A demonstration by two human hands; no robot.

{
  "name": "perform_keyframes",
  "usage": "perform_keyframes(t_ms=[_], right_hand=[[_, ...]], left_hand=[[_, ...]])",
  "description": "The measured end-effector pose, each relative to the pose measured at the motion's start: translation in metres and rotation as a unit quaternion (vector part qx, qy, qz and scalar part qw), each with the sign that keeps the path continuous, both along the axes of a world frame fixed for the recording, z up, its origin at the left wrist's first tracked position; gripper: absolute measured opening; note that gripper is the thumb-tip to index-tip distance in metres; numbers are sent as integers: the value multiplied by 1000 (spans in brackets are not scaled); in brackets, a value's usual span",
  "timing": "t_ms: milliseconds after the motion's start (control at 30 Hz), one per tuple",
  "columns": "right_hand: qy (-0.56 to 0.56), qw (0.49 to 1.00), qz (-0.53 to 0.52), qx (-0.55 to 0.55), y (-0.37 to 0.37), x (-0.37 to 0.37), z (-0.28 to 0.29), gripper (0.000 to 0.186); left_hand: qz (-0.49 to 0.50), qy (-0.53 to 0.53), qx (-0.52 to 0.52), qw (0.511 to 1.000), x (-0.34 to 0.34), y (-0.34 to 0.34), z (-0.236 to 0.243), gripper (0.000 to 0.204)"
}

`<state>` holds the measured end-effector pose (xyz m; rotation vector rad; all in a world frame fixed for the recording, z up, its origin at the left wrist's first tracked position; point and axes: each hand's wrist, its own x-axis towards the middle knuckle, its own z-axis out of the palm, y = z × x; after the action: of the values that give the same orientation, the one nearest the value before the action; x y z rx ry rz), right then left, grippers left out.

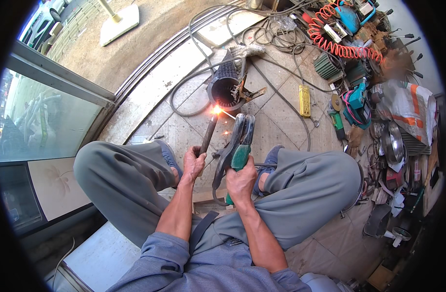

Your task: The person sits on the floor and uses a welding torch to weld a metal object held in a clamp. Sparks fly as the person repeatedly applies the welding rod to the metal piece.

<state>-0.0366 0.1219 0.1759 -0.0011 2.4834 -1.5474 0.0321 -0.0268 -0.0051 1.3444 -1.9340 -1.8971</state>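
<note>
My left hand (193,162) grips the lower end of a dark brown metal rod (210,134), which points away from me. My right hand (241,182) is wrapped round the green handle of a black-jawed welding electrode holder (241,156). A thin, pale welding electrode (227,114) runs from its jaws toward the rod's far tip. Where the two meet, a bright orange arc (216,110) glows and hides the exact contact. Just beyond lies a dark, hollow, finned metal housing (223,83), its open end facing me. The arc is at its near rim; whether rod and housing touch, I cannot tell.
Cables (281,36) loop over the tiled floor around the housing. A yellow power strip (304,101) and a green angle grinder (337,119) lie to the right, beside a crowded heap of tools and a coiled red hose (325,44). A glass door (43,112) stands left.
</note>
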Motion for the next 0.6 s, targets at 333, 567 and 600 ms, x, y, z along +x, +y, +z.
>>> perform_keyframes(t_ms=[333,567,600], right_hand=[[18,1000,-7,-12,0,2,-3,30],[35,999,-10,-22,0,3,-6,28],[35,999,-11,-19,0,3,-5,28]], left_hand=[[-22,28,40,999,-2,6,26,26],[-75,52,58,994,-9,19,36,28],[-76,55,61,994,-8,19,32,28]])
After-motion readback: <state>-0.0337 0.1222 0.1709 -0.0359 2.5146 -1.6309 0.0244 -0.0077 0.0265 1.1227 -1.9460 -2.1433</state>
